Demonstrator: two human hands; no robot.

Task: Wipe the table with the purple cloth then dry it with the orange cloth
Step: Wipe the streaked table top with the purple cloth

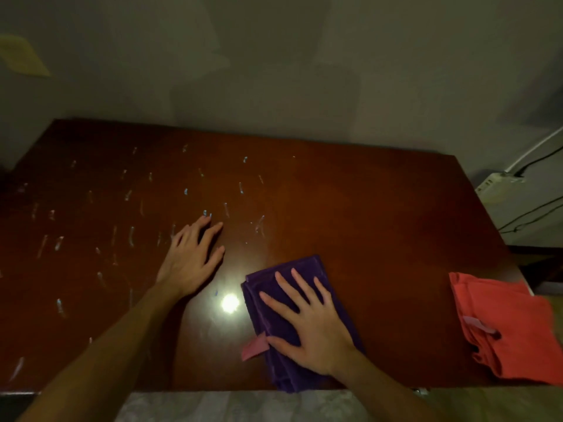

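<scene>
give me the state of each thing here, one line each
purple cloth: folded, flat on the table, pressed under the right hand
orange cloth: folded, lying untouched at the table's right edge
table: left half streaked with wet marks, right half looks free of streaks
left hand: open, fingers spread, resting on the table
right hand: open, palm down on the purple cloth

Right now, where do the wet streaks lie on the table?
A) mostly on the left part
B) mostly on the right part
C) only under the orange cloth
A: the pale streaks cover the table left of the purple cloth.
</scene>
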